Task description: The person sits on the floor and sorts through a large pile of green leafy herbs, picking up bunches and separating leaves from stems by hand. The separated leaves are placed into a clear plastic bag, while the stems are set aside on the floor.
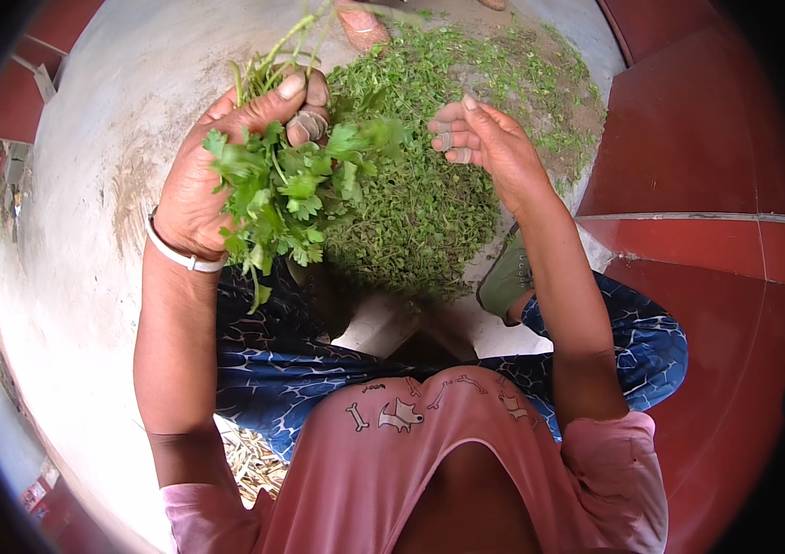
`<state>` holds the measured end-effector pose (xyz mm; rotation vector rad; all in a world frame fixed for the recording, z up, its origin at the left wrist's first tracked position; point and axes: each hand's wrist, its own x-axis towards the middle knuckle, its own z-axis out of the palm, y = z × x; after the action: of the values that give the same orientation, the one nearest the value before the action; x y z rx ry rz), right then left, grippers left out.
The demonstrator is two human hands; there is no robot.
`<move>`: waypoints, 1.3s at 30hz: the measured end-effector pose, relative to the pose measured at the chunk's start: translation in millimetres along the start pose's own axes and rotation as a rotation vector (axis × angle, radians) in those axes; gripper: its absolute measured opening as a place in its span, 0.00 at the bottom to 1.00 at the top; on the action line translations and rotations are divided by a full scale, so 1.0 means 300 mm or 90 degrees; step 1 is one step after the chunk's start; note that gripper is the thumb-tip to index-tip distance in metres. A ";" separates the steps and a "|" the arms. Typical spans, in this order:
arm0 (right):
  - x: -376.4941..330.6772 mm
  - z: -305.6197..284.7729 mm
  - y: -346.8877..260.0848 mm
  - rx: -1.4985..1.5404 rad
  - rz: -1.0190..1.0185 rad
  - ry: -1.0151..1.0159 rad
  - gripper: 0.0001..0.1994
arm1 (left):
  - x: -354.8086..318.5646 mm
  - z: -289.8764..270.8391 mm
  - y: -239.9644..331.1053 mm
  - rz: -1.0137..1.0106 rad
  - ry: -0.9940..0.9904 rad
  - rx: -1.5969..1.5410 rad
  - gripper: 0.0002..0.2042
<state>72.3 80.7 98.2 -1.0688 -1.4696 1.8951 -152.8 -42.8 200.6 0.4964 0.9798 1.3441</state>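
My left hand (212, 171) is closed around a bunch of leafy green herbs (286, 198) that looks like celery or parsley. Thin pale stems stick up past the thumb, and the leaves hang below the fingers. To its right, my right hand (489, 143) is raised with thumb and fingers apart; I see nothing in it. Grey bands wrap some fingertips of both hands. Beneath the hands lies a wide heap of loose green leaves (420, 203), partly hidden by the held bunch.
The heap rests on a pale concrete floor (88, 185). Dark red panels (688, 138) stand at the right. A green shoe (508, 277) touches the heap's near edge. At the far edge shows part of another person, a toe or finger (363, 30). Dry stalks (254, 462) lie at the lower left.
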 end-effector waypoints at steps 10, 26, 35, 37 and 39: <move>-0.008 0.129 0.103 -0.068 0.117 -0.092 0.16 | -0.073 -0.298 0.168 0.119 0.167 0.168 0.09; -0.118 0.293 0.257 -0.073 0.254 -0.098 0.13 | -0.413 -0.761 -0.089 0.433 0.492 -0.139 0.05; -0.112 0.381 0.329 -0.047 0.305 -0.090 0.13 | -0.217 -0.831 -0.449 0.433 0.679 0.483 0.10; -0.118 0.382 0.332 -0.058 0.296 -0.093 0.13 | -0.217 -0.821 -0.476 0.333 0.709 0.639 0.10; -0.129 0.384 0.342 -0.069 0.291 -0.102 0.13 | -0.226 -0.884 -0.531 0.228 0.731 0.760 0.12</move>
<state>6.0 -42.5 22.8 -1.4291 -1.5263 2.2763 -272.5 -200.5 -46.8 0.7974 2.7975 1.1838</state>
